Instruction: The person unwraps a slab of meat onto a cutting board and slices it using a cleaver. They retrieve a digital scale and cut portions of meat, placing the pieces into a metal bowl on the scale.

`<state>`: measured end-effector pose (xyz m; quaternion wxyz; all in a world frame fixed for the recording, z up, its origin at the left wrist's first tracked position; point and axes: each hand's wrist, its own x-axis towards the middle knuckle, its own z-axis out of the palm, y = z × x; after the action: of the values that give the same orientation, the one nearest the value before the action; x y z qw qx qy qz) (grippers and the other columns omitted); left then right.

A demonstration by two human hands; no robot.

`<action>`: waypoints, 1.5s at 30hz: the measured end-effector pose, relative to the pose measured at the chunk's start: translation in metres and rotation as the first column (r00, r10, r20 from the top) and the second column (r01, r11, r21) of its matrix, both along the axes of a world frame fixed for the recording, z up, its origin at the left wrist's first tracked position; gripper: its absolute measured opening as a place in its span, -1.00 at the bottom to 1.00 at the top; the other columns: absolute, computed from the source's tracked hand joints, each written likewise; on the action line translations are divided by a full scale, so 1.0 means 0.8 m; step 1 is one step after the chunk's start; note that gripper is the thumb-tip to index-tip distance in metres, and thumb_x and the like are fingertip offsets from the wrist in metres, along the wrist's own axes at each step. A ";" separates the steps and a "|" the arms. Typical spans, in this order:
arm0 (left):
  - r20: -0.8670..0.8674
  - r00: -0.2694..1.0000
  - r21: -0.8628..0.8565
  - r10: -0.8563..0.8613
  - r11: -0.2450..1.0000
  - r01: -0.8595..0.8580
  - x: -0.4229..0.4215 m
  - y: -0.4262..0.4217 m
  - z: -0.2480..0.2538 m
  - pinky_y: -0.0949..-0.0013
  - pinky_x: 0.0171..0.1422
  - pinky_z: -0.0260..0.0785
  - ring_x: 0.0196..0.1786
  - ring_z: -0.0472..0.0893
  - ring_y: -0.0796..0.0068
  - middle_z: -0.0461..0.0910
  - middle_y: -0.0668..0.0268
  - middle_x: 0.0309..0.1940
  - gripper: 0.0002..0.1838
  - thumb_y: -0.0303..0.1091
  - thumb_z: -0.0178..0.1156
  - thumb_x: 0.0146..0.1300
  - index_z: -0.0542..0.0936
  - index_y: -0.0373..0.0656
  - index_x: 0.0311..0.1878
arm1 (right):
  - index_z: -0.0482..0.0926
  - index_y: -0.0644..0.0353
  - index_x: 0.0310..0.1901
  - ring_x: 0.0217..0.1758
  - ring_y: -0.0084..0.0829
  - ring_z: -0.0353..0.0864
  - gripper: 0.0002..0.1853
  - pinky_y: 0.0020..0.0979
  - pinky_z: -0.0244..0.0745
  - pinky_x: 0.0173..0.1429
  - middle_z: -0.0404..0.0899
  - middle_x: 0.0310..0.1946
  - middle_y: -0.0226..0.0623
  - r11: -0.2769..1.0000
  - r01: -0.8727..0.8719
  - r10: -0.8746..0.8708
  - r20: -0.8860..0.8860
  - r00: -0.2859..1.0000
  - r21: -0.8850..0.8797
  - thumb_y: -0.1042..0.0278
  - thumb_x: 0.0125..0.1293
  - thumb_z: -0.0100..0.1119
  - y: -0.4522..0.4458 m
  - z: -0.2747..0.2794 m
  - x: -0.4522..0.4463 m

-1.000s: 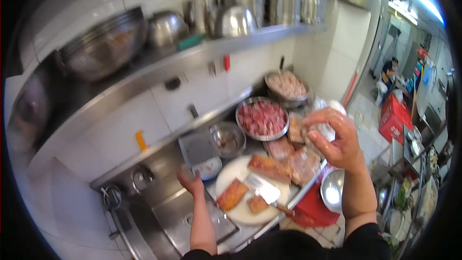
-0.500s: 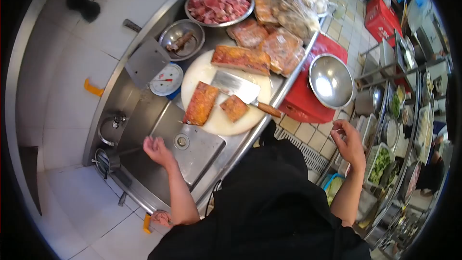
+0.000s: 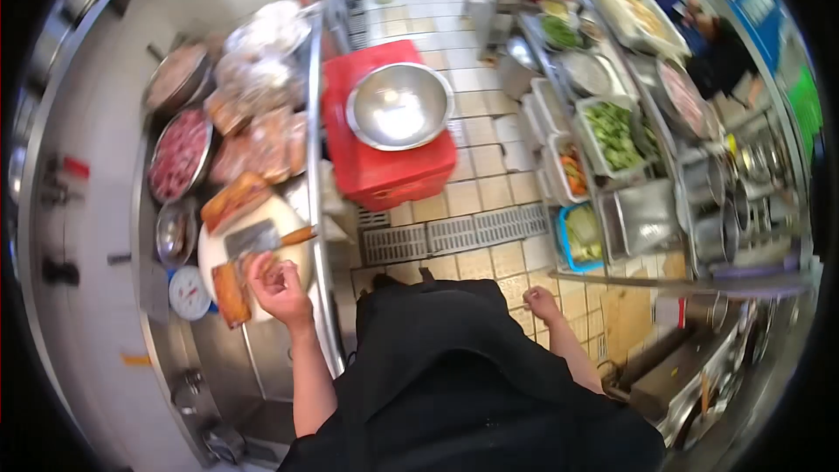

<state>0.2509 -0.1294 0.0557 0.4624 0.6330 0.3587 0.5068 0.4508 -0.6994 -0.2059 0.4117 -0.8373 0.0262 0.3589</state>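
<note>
The left hand (image 3: 281,293), loosely open above the cutting board (image 3: 281,210), should avoid the cleaver (image 3: 251,239)'s edge; I can't tell the right hand (image 3: 542,303)'s grip.

A hand could pass over the tiled floor (image 3: 485,192) in the centre, between the steel counter (image 3: 324,293) at left and the food tubs at right, such as the chopped-greens tub (image 3: 613,135). At upper centre, a red crate (image 3: 404,179) bearing a steel bowl (image 3: 400,107) blocks low passage; at lower left, the cleaver (image 3: 252,239), roasted meat slabs (image 3: 231,295) and left hand (image 3: 283,292) crowd the round cutting board (image 3: 210,249).
</note>
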 end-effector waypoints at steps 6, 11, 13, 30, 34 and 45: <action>-0.264 0.855 0.084 -0.446 0.872 0.482 0.141 -0.122 -0.027 0.15 0.58 0.40 0.47 0.49 0.19 0.25 0.09 0.59 -0.25 -0.66 0.37 0.24 0.40 -0.26 0.52 | 0.63 0.12 0.02 -0.25 -0.34 0.82 -0.78 -0.26 0.66 -0.20 0.78 -0.17 -0.26 0.770 0.615 -0.637 -0.279 0.719 -0.172 0.18 0.54 0.23 -0.152 0.044 -0.133; -0.275 0.680 0.081 -0.679 0.689 0.720 0.272 -0.210 -0.042 0.01 0.63 0.35 0.53 0.46 0.02 0.33 0.09 0.58 -0.22 -0.61 0.35 0.29 0.33 -0.22 0.58 | 0.64 0.13 0.06 -0.24 -0.32 0.82 -0.75 -0.25 0.66 -0.21 0.78 -0.17 -0.25 0.446 0.887 -0.885 -0.205 0.418 -0.118 0.17 0.54 0.22 -0.230 0.035 -0.167; -0.260 0.543 -0.039 -0.798 0.571 0.820 0.329 -0.206 -0.095 0.10 0.49 0.48 0.40 0.54 0.15 0.43 0.14 0.48 -0.31 -0.55 0.37 0.32 0.39 -0.26 0.51 | 0.64 0.14 0.06 -0.26 -0.32 0.82 -0.75 -0.25 0.66 -0.24 0.78 -0.18 -0.25 0.226 0.971 -0.956 -0.212 0.206 -0.077 0.17 0.54 0.21 -0.230 0.025 -0.169; -0.649 -0.637 -0.385 -0.415 -0.544 0.746 0.669 -0.677 -0.164 0.12 0.06 0.67 -0.11 0.82 0.15 0.78 0.02 -0.05 -0.47 -0.30 0.63 0.04 0.71 -0.16 0.11 | 0.58 0.14 -0.10 -0.46 -0.37 0.73 -0.89 -0.39 0.53 -0.51 0.72 -0.31 -0.16 -0.774 0.588 -0.621 -0.103 -0.777 0.233 0.34 0.53 0.10 -0.182 0.016 -0.363; -0.778 -0.587 -0.399 -0.225 -0.545 0.738 0.659 -0.753 -0.204 0.08 0.12 0.66 -0.03 0.80 0.08 0.78 0.02 -0.08 -0.51 -0.30 0.63 -0.01 0.74 -0.12 0.05 | 0.57 0.18 -0.18 -0.53 -0.31 0.71 -0.88 -0.29 0.61 -0.50 0.70 -0.40 -0.14 -0.823 0.529 -0.496 0.192 -0.847 0.209 0.38 0.52 0.09 -0.218 -0.043 -0.387; -0.830 -0.534 -0.529 -0.163 -0.076 0.845 0.554 -0.900 -0.325 0.08 0.17 0.59 -0.01 0.76 0.09 0.81 0.12 -0.09 -0.50 0.03 0.63 0.06 0.78 -0.09 -0.05 | 0.56 0.20 -0.28 -0.40 -0.28 0.75 -0.82 -0.15 0.67 -0.30 0.66 -0.50 -0.21 -0.585 0.810 -0.670 0.536 -0.514 0.046 0.34 0.51 0.16 -0.632 -0.069 -0.331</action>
<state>0.6940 -0.8490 -0.2041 0.1193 0.9046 -0.1791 -0.3680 0.1861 -1.2051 -0.2615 0.2894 -0.4897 0.7544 -0.3275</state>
